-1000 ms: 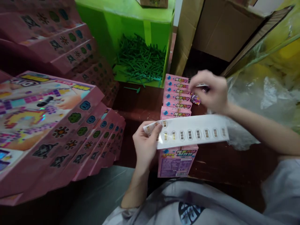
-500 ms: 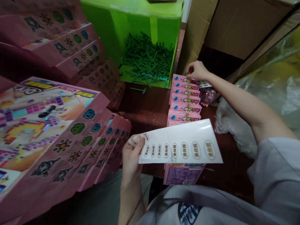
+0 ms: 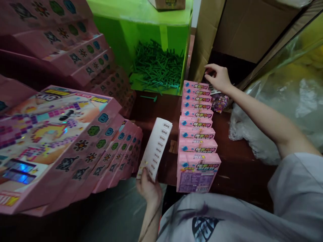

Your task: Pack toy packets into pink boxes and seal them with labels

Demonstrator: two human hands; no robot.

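Note:
In my left hand [image 3: 149,188] I grip the lower end of a white sticker sheet [image 3: 157,148], printed with a row of small oval labels. The sheet is tilted over the dark table, left of a row of pink boxes [image 3: 198,134]. These boxes stand packed one behind another, several with a label across the top edge. My right hand [image 3: 218,78] is just beyond and right of the row's far end. Its fingers are curved, with a gap between thumb and forefinger and nothing visible in them.
Large pink boxes [image 3: 83,148] are stacked at the left. A green bin [image 3: 141,28] at the back holds green plastic hammer-shaped sticks [image 3: 161,67]; one stick [image 3: 149,98] lies on the table [image 3: 148,111]. At right are a bag of colourful pieces [image 3: 220,102] and clear plastic sheeting [image 3: 254,134].
My left hand has swung the sticker sheet from across the near boxes to the left, uncovering them. The right hand has lifted off the farthest box and shifted slightly right.

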